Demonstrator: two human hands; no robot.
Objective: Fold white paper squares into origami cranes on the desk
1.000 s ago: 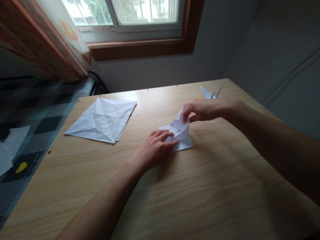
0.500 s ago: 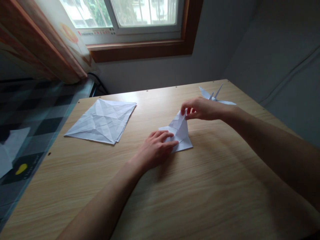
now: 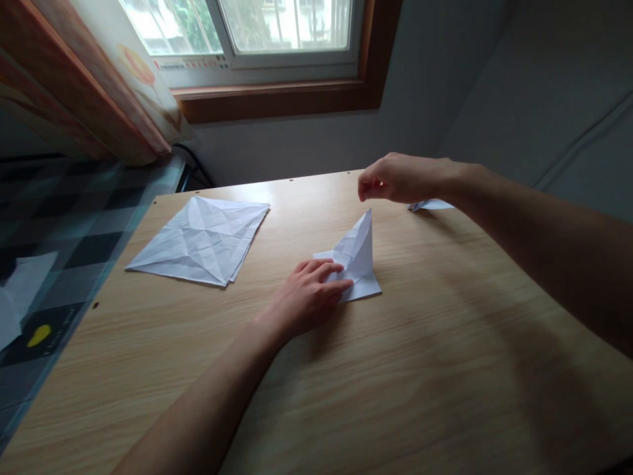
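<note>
A partly folded white paper (image 3: 360, 258) lies at the middle of the wooden table (image 3: 405, 369), one flap standing up to a point. My left hand (image 3: 309, 295) lies flat on its left part, fingers stretched out and pressing it down. My right hand (image 3: 400, 178) hovers above and behind the flap, apart from it, with fingers curled and thumb meeting the fingertips; nothing shows in them. Behind my right wrist, a folded paper crane (image 3: 429, 205) is mostly hidden.
A stack of creased square white sheets (image 3: 202, 237) lies at the table's left rear. A checked surface (image 3: 64, 244) with a white sheet (image 3: 17, 293) borders the table on the left. A window and curtain are behind; a grey wall stands to the right.
My right hand has let go of the raised flap and lifted up and back, now covering most of the paper crane. The flap stays standing. My left hand has not moved.
</note>
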